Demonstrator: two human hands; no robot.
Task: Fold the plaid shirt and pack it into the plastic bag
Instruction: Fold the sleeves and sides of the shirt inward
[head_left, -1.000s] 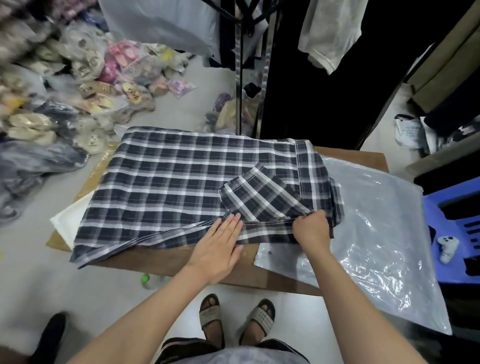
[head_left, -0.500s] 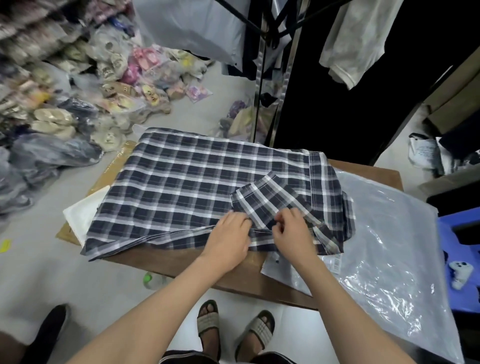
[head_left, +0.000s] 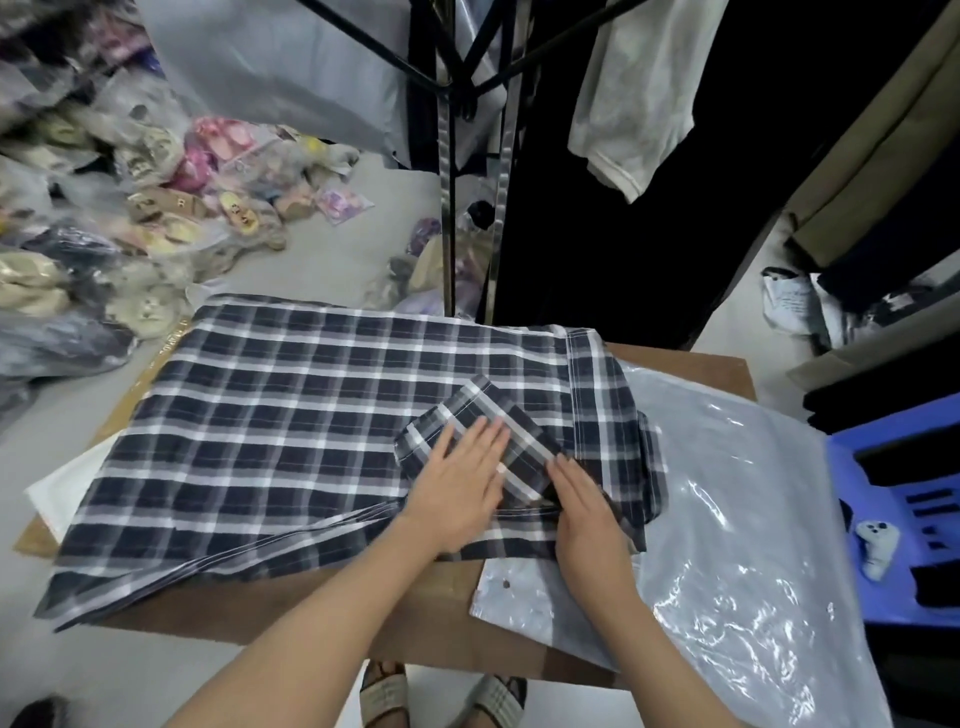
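Observation:
A dark blue and white plaid shirt (head_left: 270, 426) lies spread flat on a brown board (head_left: 691, 364), partly folded, with its short sleeve (head_left: 483, 410) turned in over the body. My left hand (head_left: 462, 488) presses flat on that sleeve with straight fingers. Just to its right, my right hand (head_left: 587, 509) lies flat on the shirt's near right part, fingers together. A clear plastic bag (head_left: 753, 545) lies on the right side of the board, and the shirt's right edge overlaps it.
A white sheet (head_left: 62, 488) sticks out under the shirt's left edge. Bagged slippers (head_left: 156, 218) are heaped on the floor at the left. A metal garment rack (head_left: 452, 208) with hanging clothes stands behind the board. A blue plastic stool (head_left: 893, 519) holds a white controller (head_left: 878, 540) at the right.
Both hands let go of the sleeve edge that they were pinching and moved up onto the shirt. They now lie flat, pressing the folded sleeve down.

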